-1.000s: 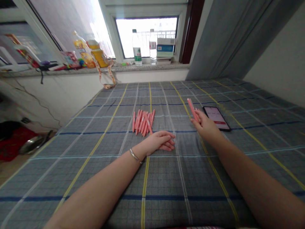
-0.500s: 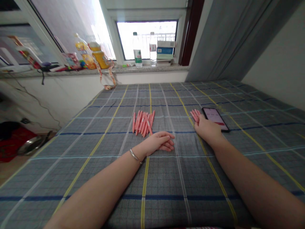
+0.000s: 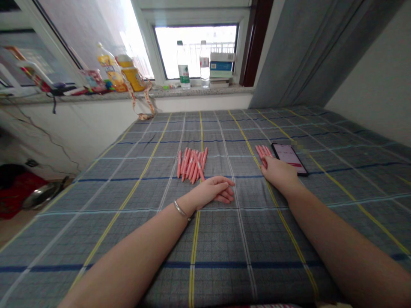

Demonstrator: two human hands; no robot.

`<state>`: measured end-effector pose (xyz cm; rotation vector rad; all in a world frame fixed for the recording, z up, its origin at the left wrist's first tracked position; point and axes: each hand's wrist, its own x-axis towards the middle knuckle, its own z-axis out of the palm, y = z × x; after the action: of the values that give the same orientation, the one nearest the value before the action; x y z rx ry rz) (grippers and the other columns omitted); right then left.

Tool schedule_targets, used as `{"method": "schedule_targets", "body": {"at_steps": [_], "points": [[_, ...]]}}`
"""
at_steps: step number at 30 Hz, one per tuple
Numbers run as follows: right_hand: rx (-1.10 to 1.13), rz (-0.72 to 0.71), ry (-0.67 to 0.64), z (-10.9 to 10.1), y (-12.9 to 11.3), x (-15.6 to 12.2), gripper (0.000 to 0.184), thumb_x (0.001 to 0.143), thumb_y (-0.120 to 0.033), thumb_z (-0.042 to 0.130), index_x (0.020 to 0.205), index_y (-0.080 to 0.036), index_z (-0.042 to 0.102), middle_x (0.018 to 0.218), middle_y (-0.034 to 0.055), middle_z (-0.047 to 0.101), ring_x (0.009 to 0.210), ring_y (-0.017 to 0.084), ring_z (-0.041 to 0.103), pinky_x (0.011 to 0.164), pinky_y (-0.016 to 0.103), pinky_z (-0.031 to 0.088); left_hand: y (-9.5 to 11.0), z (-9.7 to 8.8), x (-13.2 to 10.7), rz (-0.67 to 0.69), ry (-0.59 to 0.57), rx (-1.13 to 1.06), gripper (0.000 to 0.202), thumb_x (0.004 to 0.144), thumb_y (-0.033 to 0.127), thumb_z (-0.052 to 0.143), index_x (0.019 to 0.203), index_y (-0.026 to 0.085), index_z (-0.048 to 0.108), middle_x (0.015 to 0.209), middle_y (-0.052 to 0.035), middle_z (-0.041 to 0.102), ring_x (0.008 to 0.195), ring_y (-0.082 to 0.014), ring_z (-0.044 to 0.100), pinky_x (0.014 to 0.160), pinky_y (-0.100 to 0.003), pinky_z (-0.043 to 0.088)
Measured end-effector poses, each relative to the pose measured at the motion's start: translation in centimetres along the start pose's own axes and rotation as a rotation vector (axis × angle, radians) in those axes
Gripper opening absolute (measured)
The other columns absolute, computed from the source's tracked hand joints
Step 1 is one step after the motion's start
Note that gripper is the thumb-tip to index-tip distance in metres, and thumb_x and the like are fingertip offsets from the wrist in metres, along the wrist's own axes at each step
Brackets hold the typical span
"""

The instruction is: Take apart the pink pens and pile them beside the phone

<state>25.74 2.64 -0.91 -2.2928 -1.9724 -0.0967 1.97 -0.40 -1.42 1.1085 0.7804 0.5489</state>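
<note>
My left hand [image 3: 218, 189] rests on its side on the plaid cloth, fingers loosely stretched and holding nothing. Just beyond its wrist lies a pile of pink pens [image 3: 192, 166], some crossing over others. At the right, my right hand [image 3: 278, 172] is closed at the near ends of a small row of pink pens [image 3: 263, 151]. Its thumb and fingers pinch a pen there; the hand hides the pens' lower ends. A phone [image 3: 289, 156] with a lit screen lies right beside that hand, partly covered by it.
The grey plaid cloth [image 3: 221, 239] covers the wide flat surface. Behind it, the windowsill [image 3: 167, 93] bears water bottles [image 3: 184, 66], stacked boxes [image 3: 221, 66] and a yellow bottle [image 3: 133, 78] with a hanging strap. A grey curtain [image 3: 298, 55] hangs at the right.
The view has shifted slightly. My right hand has moved a little against the row of pens, whose ends show more; my left hand stays put.
</note>
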Motion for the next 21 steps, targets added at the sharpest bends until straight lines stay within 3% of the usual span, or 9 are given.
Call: {"method": "schedule_targets", "body": {"at_steps": [2, 4, 5, 8, 10, 14, 18, 21], "points": [[-0.022, -0.003, 0.004, 0.0, -0.1, 0.0, 0.039, 0.083, -0.039, 0.04, 0.112, -0.02, 0.057, 0.095, 0.014, 0.067, 0.082, 0.029, 0.064, 0.065, 0.039, 0.045, -0.1, 0.1, -0.1, 0.035, 0.019, 0.133, 0.018, 0.084, 0.027, 0.048, 0.096, 0.014, 0.053, 0.072, -0.0018, 0.06, 0.058, -0.0085, 0.059, 0.057, -0.021, 0.048], [-0.026, 0.0, 0.012, -0.1, -0.2, -0.1, 0.041, 0.083, -0.04, 0.039, 0.113, -0.018, 0.057, 0.095, 0.0158, 0.067, 0.081, 0.03, 0.064, 0.066, 0.04, 0.045, -0.1, 0.2, -0.3, 0.134, 0.086, 0.406, 0.019, 0.085, 0.026, 0.044, 0.096, 0.016, 0.055, 0.074, -0.0013, 0.06, 0.055, -0.0083, 0.055, 0.054, -0.021, 0.046], [-0.013, -0.008, 0.021, -0.1, -0.2, -0.2, 0.042, 0.083, -0.04, 0.039, 0.115, -0.018, 0.056, 0.096, 0.0165, 0.066, 0.082, 0.03, 0.064, 0.066, 0.041, 0.045, -0.1, 0.2, -0.4, 0.21, 0.14, 0.587, 0.019, 0.085, 0.025, 0.043, 0.095, 0.017, 0.057, 0.075, -0.0015, 0.06, 0.056, -0.0092, 0.053, 0.056, -0.023, 0.045], [0.067, -0.078, 0.062, -0.2, -0.3, -0.4, 0.045, 0.083, -0.039, 0.041, 0.122, -0.019, 0.05, 0.103, 0.0169, 0.064, 0.09, 0.031, 0.061, 0.072, 0.042, 0.044, 0.3, 0.1, -1.0, 0.515, 0.226, 1.154, 0.023, 0.084, 0.021, 0.041, 0.092, 0.019, 0.063, 0.085, -0.0051, 0.061, 0.085, -0.0175, 0.054, 0.081, -0.031, 0.042], [0.115, -0.155, 0.06, -0.2, -0.4, -0.6, 0.043, 0.083, -0.038, 0.043, 0.121, -0.02, 0.051, 0.105, 0.0155, 0.063, 0.096, 0.031, 0.058, 0.077, 0.041, 0.043, 0.6, -0.2, -1.2, 0.585, 0.248, 1.387, 0.025, 0.085, 0.022, 0.04, 0.093, 0.019, 0.063, 0.086, -0.0072, 0.06, 0.087, -0.0203, 0.051, 0.083, -0.035, 0.04], [0.201, -0.3, 0.007, -0.3, -1.0, -1.1, 0.038, 0.082, -0.037, 0.045, 0.115, -0.023, 0.057, 0.093, 0.0091, 0.066, 0.099, 0.027, 0.056, 0.084, 0.038, 0.039, 1.2, -1.6, -1.3, 0.655, 0.353, 1.615, 0.026, 0.085, 0.021, 0.04, 0.095, 0.018, 0.064, 0.094, -0.0098, 0.058, 0.091, -0.0228, 0.047, 0.086, -0.04, 0.037], [0.283, -0.34, -0.11, -0.3, -1.6, -1.6, 0.037, 0.083, -0.039, 0.044, 0.115, -0.025, 0.056, 0.076, 0.0032, 0.067, 0.077, 0.022, 0.061, 0.066, 0.031, 0.041, 1.3, -3.4, -0.9, 0.669, 0.491, 1.732, 0.024, 0.083, 0.015, 0.044, 0.096, 0.02, 0.064, 0.099, -0.009, 0.058, 0.101, -0.0252, 0.045, 0.092, -0.046, 0.031], [0.295, -0.364, -0.138, -0.3, -1.6, -1.7, 0.037, 0.083, -0.04, 0.043, 0.114, -0.026, 0.056, 0.076, 0.002, 0.066, 0.07, 0.019, 0.06, 0.056, 0.027, 0.037, 1.2, -4.2, -0.8, 0.628, 0.491, 1.801, 0.022, 0.085, 0.017, 0.045, 0.097, 0.019, 0.064, 0.093, -0.0095, 0.061, 0.102, -0.0259, 0.046, 0.093, -0.047, 0.031]]}}
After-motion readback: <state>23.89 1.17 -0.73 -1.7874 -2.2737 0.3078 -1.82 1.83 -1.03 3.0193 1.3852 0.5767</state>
